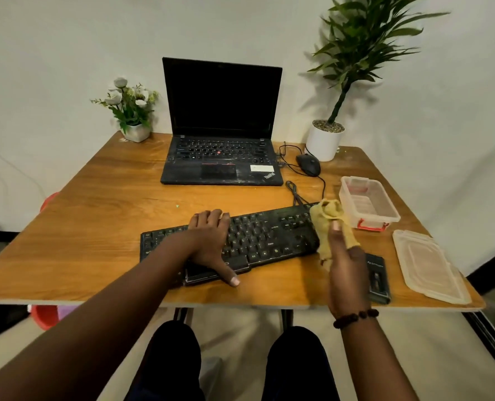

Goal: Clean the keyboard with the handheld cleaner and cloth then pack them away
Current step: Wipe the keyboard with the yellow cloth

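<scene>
A black keyboard (265, 235) lies slanted across the near middle of the wooden table (110, 198). My left hand (211, 241) rests flat on its left half, fingers spread, thumb at the front edge. My right hand (346, 270) holds a bunched yellow cloth (328, 224) at the keyboard's right end. A black handheld cleaner (378, 277) lies on the table by my right hand, partly hidden behind it. A clear plastic box (367, 202) with red clips stands open to the right, its lid (430, 266) lying nearer the table's right front corner.
An open black laptop (221, 125) stands at the back centre, with a wired mouse (308, 164) and loose cables to its right. A small flower pot (133, 111) sits back left and a tall potted plant (327, 140) back right. My knees show under the table's near edge.
</scene>
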The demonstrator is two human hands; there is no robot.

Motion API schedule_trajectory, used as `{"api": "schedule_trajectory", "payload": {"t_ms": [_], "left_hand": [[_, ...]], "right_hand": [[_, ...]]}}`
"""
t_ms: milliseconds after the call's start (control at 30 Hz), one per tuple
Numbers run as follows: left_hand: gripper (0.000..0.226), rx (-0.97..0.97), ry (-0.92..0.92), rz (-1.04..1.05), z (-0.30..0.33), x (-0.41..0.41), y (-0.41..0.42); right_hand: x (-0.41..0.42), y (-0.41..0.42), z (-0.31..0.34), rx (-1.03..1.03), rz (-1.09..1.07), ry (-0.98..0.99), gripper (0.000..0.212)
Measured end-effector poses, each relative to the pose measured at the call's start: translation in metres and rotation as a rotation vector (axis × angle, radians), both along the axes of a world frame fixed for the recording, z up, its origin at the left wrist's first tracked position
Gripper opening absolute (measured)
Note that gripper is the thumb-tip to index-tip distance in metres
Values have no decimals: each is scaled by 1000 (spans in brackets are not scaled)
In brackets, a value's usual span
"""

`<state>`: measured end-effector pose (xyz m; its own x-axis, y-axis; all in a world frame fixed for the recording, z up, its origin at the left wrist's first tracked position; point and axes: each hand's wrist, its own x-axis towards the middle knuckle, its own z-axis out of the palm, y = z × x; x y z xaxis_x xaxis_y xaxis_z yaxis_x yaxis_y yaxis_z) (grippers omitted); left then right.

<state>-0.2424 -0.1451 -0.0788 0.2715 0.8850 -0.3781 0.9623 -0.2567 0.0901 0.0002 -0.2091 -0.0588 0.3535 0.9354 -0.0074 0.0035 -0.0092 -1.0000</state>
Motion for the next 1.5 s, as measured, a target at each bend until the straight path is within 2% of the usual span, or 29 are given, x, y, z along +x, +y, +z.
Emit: {"api": "schedule_trajectory", "payload": {"t_ms": [67,100,167,200,367,533,600,633,700,767,867,933,1000,1033,1100,1133,1167,1200,1367,1433,1500], "left_hand": [[154,-40,45,15,1,-11,-3],[154,-41,44,21,0,-13,-4],[153,-6,36,15,-2,-12,-7],[152,15,30,13,-2,-10,-8],[153,21,16,11,-2,-8,-5],[154,2,26,14,-2,-10,-3],[155,5,11,28,-4,-10,-3],[154,13,-2,39,-6,-9,-5],[150,46,-18,49,-10,-2,-7],[144,72,-12,42,-11,4,-7],[142,91,2,37,-11,5,-8],[146,81,-29,49,-11,3,-9],[151,37,-68,53,-11,2,-10],[154,7,-75,48,-11,1,-10],[157,-56,-68,47,-9,-7,-13],[158,-81,-56,55,-7,-12,-14],[159,-97,-39,66,-7,-19,-15],[159,-106,-18,77,-6,-24,-16],[158,-53,3,95,-3,-36,-19],[156,-44,9,77,-3,-33,-18],[155,-50,21,68,-2,-32,-15]], "right_hand": [[-13,6,-23,-63,143,-439,53],[-21,8,-40,-65,229,-645,53],[-43,7,-69,32,310,-990,55],[-53,4,-76,76,323,-1056,58],[-82,-13,-77,221,442,-1124,66],[-59,-9,-79,339,572,-1326,72],[-45,0,-74,309,559,-1390,76],[-45,4,-72,256,500,-1350,74],[-57,5,-69,152,366,-1146,64],[-79,-4,-75,163,428,-1019,60],[-80,-14,-84,351,589,-1133,60],[-68,2,-78,321,595,-1131,59],[-62,16,-60,105,482,-833,45],[-60,24,-46,-9,386,-599,38],[-50,38,-20,-149,160,-117,39],[-44,45,-13,-169,68,15,45],[-39,50,-10,-149,34,-5,52],[-37,52,-8,-110,49,-70,57],[-72,38,-49,24,446,-1027,49],[-95,24,-59,153,542,-1225,53],[-102,16,-59,219,648,-1280,54]]}}
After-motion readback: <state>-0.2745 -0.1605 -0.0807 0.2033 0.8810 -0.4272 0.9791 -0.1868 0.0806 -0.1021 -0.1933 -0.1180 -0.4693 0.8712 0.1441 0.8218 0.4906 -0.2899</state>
